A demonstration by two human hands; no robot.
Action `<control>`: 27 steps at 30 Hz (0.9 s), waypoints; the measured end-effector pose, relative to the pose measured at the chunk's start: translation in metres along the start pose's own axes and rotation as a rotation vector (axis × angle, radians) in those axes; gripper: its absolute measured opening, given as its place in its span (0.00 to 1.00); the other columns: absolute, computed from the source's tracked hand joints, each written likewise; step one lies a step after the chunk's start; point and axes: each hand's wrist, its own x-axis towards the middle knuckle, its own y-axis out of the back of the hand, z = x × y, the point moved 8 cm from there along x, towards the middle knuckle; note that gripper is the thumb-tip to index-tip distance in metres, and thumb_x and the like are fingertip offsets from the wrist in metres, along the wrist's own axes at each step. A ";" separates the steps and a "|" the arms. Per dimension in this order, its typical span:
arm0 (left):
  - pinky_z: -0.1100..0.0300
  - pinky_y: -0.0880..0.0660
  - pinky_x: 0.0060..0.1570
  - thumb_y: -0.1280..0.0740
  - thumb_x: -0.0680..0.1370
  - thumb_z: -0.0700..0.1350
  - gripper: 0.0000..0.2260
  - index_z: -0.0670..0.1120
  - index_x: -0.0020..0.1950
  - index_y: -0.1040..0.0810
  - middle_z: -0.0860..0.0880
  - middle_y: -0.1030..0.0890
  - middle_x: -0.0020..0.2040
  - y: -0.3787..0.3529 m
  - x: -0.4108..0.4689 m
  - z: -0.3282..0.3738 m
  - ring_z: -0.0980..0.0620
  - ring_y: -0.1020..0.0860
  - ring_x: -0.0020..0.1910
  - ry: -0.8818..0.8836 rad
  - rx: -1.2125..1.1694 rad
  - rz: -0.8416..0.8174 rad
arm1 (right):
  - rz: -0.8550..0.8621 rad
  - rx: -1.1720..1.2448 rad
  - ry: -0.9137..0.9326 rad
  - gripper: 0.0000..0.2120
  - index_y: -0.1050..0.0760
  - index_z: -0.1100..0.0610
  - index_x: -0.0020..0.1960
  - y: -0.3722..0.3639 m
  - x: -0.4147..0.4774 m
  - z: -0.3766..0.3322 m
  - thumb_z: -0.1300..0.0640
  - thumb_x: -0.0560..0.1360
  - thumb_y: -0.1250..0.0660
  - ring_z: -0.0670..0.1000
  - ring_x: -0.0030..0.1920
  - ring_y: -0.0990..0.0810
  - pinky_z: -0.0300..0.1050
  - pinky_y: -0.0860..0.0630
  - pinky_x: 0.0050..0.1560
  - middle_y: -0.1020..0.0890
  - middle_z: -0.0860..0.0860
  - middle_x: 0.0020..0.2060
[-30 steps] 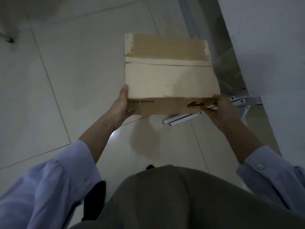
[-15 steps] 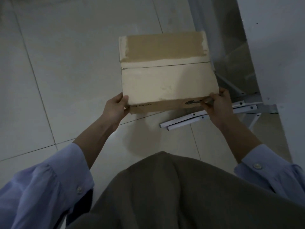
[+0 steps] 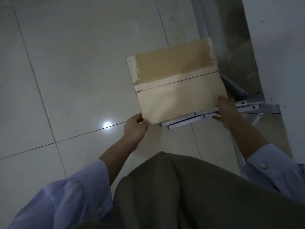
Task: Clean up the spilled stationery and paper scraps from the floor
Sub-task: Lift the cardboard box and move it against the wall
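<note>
A closed cardboard box [image 3: 178, 95], pale with a wide band of brown tape across its far half, is held out over the tiled floor. My left hand [image 3: 135, 128] grips its near left corner. My right hand [image 3: 226, 111] grips its near right edge. The box's top faces me and its near side is hidden. No stationery or paper scraps show on the floor in this view.
White metal brackets [image 3: 206, 116] lie on the floor under the box's near right corner. A white wall [image 3: 279, 47] and a grey metal frame [image 3: 206, 22] stand at the right. Glossy floor tiles [image 3: 74, 71] stretch to the left. My grey skirt fills the bottom.
The box has moved to the right and tilted, so its printed near side no longer shows. Both hands kept their hold and moved with it.
</note>
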 end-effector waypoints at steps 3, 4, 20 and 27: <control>0.48 0.26 0.62 0.37 0.76 0.41 0.19 0.50 0.68 0.27 0.50 0.22 0.62 -0.007 -0.005 0.001 0.48 0.23 0.57 -0.023 0.018 -0.051 | 0.062 -0.031 0.064 0.29 0.51 0.50 0.78 0.000 -0.010 0.002 0.54 0.79 0.45 0.57 0.67 0.33 0.56 0.31 0.66 0.37 0.53 0.72; 0.49 0.27 0.64 0.37 0.77 0.42 0.19 0.51 0.68 0.28 0.51 0.23 0.63 -0.010 -0.007 0.004 0.49 0.25 0.60 -0.025 0.018 -0.073 | 0.062 -0.031 0.084 0.31 0.54 0.51 0.78 -0.004 -0.011 0.003 0.54 0.79 0.45 0.57 0.69 0.35 0.58 0.34 0.69 0.39 0.53 0.74; 0.52 0.54 0.74 0.32 0.74 0.57 0.45 0.44 0.77 0.59 0.45 0.59 0.78 0.051 -0.092 0.051 0.46 0.58 0.77 -0.359 0.532 0.120 | -0.105 -0.099 0.126 0.36 0.57 0.52 0.79 -0.056 -0.164 0.003 0.43 0.79 0.41 0.54 0.78 0.53 0.51 0.49 0.74 0.58 0.52 0.78; 0.53 0.59 0.74 0.30 0.70 0.61 0.51 0.44 0.77 0.61 0.45 0.64 0.77 0.133 -0.162 0.105 0.45 0.63 0.76 -0.581 0.749 0.202 | -0.070 -0.043 0.210 0.38 0.57 0.49 0.79 -0.052 -0.260 -0.031 0.41 0.78 0.40 0.55 0.78 0.54 0.54 0.48 0.74 0.59 0.52 0.78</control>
